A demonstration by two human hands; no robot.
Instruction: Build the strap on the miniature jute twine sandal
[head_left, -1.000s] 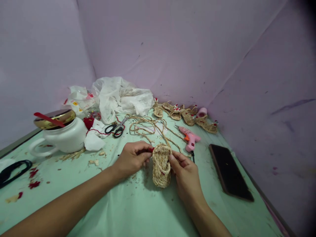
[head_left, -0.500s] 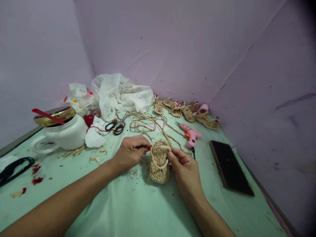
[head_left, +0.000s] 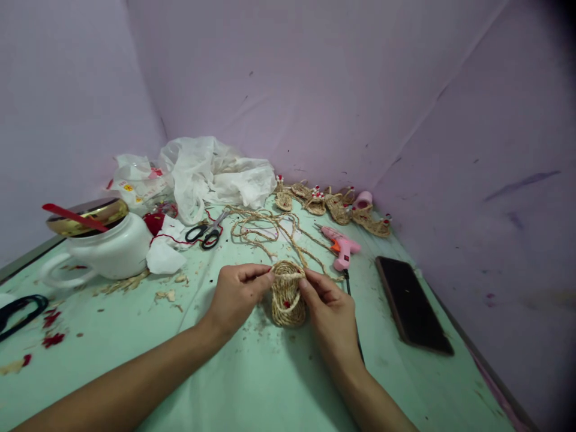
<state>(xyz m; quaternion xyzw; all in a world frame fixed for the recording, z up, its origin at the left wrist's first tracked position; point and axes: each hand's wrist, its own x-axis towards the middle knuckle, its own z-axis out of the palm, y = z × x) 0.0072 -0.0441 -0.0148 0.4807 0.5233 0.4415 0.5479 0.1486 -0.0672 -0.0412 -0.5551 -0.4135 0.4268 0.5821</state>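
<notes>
A small woven straw slipper (head_left: 288,317) is between my hands, over the front middle of the table. A braided strap crosses its upper part, and a bit of red shows inside the lower loop. My left hand (head_left: 237,298) pinches the slipper's upper left edge, where one end of the strap lies. A tiny red spot is at those fingertips, too small to name. Thumb and fingers of my right hand (head_left: 332,306) close on the upper right edge, by the strap's other end. Straw cord (head_left: 257,231) lies in loops just beyond the slipper.
Right of the cord lie a pink glue gun (head_left: 342,246) and a phone (head_left: 411,305). Small straw slippers (head_left: 338,210) line the back wall. On the left are scissors (head_left: 209,233), a white mug (head_left: 119,252) topped by a gold bowl (head_left: 96,216), and plastic bags (head_left: 213,174).
My left fingers have shifted from a red item beside the slipper onto its edge and strap end. The strap now bows up more. The view has turned slightly right.
</notes>
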